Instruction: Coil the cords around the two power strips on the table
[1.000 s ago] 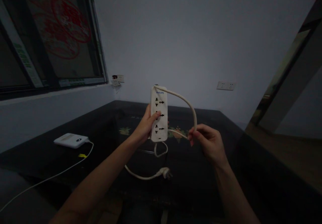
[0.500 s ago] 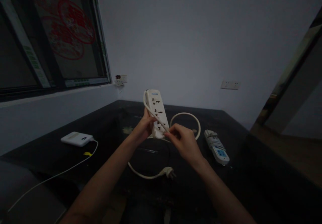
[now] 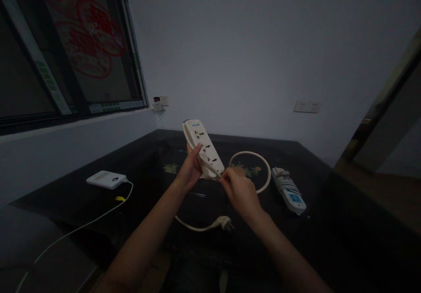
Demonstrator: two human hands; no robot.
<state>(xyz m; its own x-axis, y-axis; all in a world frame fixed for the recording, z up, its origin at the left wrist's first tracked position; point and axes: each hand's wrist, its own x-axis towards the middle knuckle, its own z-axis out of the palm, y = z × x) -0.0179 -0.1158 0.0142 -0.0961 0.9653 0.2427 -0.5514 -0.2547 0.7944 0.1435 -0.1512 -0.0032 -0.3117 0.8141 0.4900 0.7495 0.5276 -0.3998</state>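
Note:
My left hand (image 3: 190, 170) is closed around a white power strip (image 3: 204, 147), held tilted above a dark table (image 3: 329, 223). My right hand (image 3: 239, 192) pinches the strip's white cord (image 3: 263, 161) at the strip's lower end, laying it along the socket face. The cord loops out to the right over the table, and its plug (image 3: 225, 223) lies on the table below my hands.
A second power strip (image 3: 289, 190) with its cord bundled lies on the table at the right. A white power bank (image 3: 105, 180) with a white cable (image 3: 82, 227) sits at the left. A window is at the left, and wall sockets (image 3: 305, 106) are on the far wall.
My right hand has carried the cord from the right side across the strip's face to its lower end. The strip has tilted leftward. The second power strip has come into view.

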